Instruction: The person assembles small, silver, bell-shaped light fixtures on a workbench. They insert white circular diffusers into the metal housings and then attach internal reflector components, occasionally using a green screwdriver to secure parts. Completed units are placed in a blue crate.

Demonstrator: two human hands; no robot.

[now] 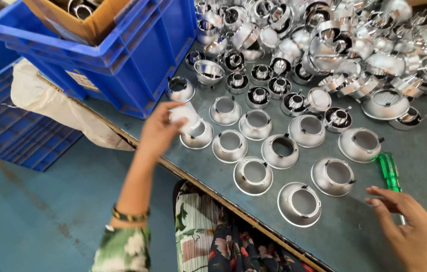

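L hand (159, 132) fingers pinch white cap (185, 116); R hand (409, 221) fingers spread, empty.

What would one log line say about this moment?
left hand: holds white cap over silver cup | right hand: open, by green screwdriver | table: rows of cups

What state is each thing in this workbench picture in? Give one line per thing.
Left hand: holds a small white piece over a silver cup.
Right hand: open, fingers touching the green-handled screwdriver, which lies flat.
Silver cups in rows: set rim down, apart.
Heap of cups: jumbled.
Blue crate: holds an open cardboard box.
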